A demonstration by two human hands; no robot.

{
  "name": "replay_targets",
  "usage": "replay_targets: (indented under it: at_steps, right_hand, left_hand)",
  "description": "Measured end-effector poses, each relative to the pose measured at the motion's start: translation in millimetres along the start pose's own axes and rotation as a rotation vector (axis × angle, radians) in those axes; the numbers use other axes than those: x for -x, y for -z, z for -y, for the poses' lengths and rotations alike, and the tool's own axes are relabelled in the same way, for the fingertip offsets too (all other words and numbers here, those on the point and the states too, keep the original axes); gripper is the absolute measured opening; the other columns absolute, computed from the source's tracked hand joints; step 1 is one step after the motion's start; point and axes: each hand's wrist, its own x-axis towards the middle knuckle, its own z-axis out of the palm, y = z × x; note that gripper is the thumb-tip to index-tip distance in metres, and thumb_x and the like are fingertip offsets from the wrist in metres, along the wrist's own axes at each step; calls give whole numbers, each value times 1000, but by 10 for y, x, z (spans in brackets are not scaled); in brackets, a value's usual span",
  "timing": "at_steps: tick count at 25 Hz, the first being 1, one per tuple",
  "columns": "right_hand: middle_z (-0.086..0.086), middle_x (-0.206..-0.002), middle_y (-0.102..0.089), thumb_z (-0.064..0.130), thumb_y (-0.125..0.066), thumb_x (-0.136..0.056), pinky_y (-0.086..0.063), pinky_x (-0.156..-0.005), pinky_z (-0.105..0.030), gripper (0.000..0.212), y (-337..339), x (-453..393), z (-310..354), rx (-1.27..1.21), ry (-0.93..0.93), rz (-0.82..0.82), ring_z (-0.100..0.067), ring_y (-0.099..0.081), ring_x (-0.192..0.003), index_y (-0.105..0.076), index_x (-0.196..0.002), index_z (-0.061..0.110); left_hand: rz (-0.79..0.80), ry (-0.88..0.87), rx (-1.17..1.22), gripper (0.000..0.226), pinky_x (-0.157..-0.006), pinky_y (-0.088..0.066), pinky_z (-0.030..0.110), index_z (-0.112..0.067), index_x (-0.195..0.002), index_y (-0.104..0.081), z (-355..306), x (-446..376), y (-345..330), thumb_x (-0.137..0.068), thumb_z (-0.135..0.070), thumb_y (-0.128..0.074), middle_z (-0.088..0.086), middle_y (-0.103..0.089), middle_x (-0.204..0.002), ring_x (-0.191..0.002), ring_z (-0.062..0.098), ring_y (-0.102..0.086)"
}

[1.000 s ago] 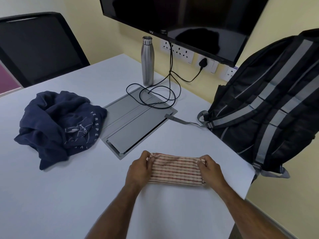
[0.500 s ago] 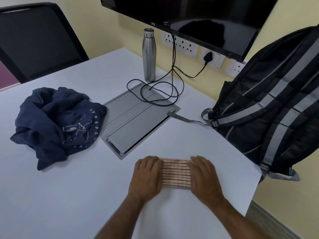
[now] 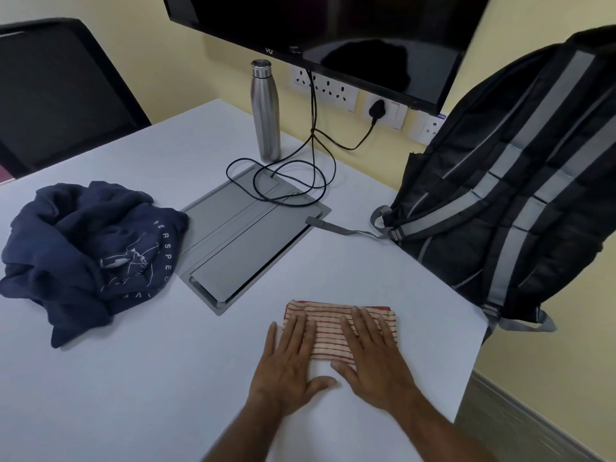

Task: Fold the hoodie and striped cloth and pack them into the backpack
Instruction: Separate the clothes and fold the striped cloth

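You're at a plain white bench [image 3: 133, 395] pushed into the corner of a yellow-walled room, with a dark screen [image 3: 333, 25] on the wall above a row of sockets [image 3: 325, 86] and a black chair [image 3: 63, 95] off to the far left. A grey hatch panel [image 3: 246, 248] sits flush in the bench top, black cables [image 3: 300, 181] coil over its far end, and a steel bottle [image 3: 265, 111] stands upright just behind it. The navy hoodie [image 3: 90, 251] is still a crumpled heap on the left, well apart from your hands. The black backpack [image 3: 520, 195] with grey stripes stands at the right edge of the bench.

The striped cloth [image 3: 328, 331] lies folded into a small rectangle right in front of you, near the bench's right edge. Your left hand [image 3: 290, 365] and right hand [image 3: 373, 358] both lie flat on it, fingers spread, palms down, pressing it onto the bench, with the thumbs nearly meeting at the near edge.
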Motion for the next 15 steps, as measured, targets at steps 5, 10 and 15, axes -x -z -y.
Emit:
replay_targets:
  at_steps: [5,10,15]
  right_hand:
    - [-14,-161,-22,75,-18,-93,-8,-117,-47,88,-61,175,-333,-65,-239,4,-33,-21,-149,-30,-154,13]
    - [-16,-162,-17,82,-17,-89,-5,-118,-47,97,-98,257,-728,-52,-419,-17,-33,-13,-150,-24,-156,12]
    - [-19,-162,-17,90,-7,-78,-8,-118,-55,112,-160,186,-1050,-54,-527,-12,-37,-14,-149,-24,-156,11]
  left_hand:
    - [99,-118,-157,88,-119,11,61,-16,-158,14,-383,-518,261,-91,-72,8,6,21,-164,-153,26,17]
    - [126,-183,-187,67,-121,6,55,-18,-159,9,-917,-1047,428,-106,-50,-17,7,11,-167,-154,28,7]
    - [184,-215,-180,76,-122,8,57,-24,-158,13,-1185,-1495,415,-101,-64,-15,3,16,-167,-153,26,14]
